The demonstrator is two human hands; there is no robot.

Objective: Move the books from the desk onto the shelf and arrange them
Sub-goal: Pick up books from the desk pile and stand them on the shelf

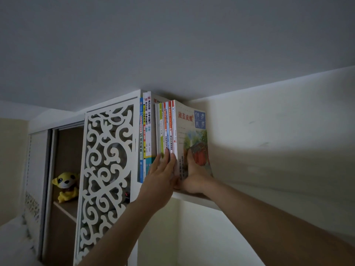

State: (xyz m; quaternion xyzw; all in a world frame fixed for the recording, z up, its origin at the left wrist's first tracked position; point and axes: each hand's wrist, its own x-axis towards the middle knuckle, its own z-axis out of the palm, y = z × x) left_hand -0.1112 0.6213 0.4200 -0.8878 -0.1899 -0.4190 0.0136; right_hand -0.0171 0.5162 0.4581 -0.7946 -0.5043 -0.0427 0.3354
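A row of thin paperback books (165, 127) stood upright on a high white shelf (194, 197) near the ceiling, spines facing out, long axes vertical; the left hand (161, 169) lay flat with straight fingers against the spines, gripping nothing. The right hand (194, 173), nearer the row's open end, pressed the glossy illustrated cover of the outermost book (192, 131), thumb up its face, the grip's fingers hidden; a white fretwork panel (107, 160) and a yellow plush toy (65, 186) sat to the left.

White scrollwork fretwork panel (107, 169); yellow plush toy (65, 186); spines (165, 129) blue, white, green, orange, red; cover (194, 139) cream with red lettering and green-and-red painting.
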